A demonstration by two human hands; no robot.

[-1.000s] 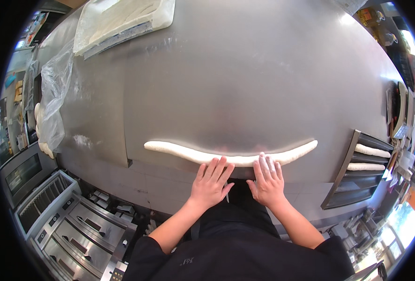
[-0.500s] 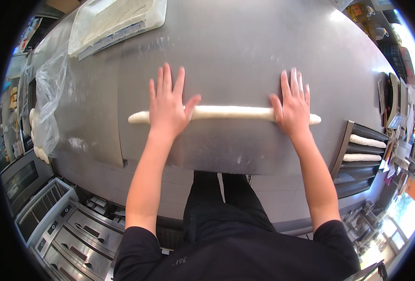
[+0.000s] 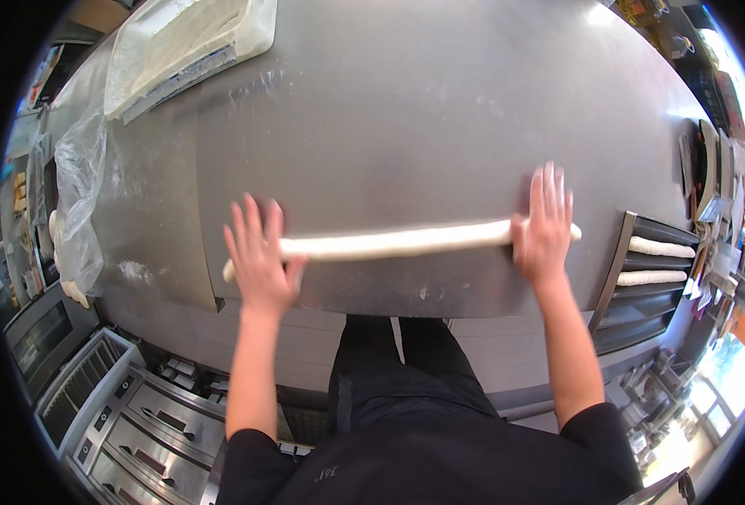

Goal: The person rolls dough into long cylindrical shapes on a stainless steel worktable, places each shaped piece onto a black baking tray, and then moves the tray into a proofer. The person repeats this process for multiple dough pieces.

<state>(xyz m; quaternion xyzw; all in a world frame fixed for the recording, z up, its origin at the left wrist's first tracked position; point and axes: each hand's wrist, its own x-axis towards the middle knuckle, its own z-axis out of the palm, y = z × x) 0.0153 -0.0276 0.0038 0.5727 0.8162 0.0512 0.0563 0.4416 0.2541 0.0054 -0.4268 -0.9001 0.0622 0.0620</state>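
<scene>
A long, thin rope of pale dough (image 3: 397,241) lies crosswise on the metal worktop (image 3: 389,109), slanting a little, its right end farther from me. My left hand (image 3: 263,257) rests on it near the left end, fingers outstretched and pointing away. Over the right part lies my right hand (image 3: 546,223), also flat, with its fingers extended. Both palms hide the dough beneath them; a short tip pokes out beyond each hand.
Right of me a dark grooved baking tray (image 3: 641,286) holds two dough sticks (image 3: 660,247). A white flour-dusted tub (image 3: 191,50) with a scraper-like grey edge stands far left. Crumpled clear plastic (image 3: 82,185) partly covers dough pieces at the left edge. Oven-like steel units (image 3: 149,442) stand lower left.
Both hands have come toward me, rolling the dough along, and moved farther apart. The dough rope looks longer and now slants. The view has shifted slightly.
</scene>
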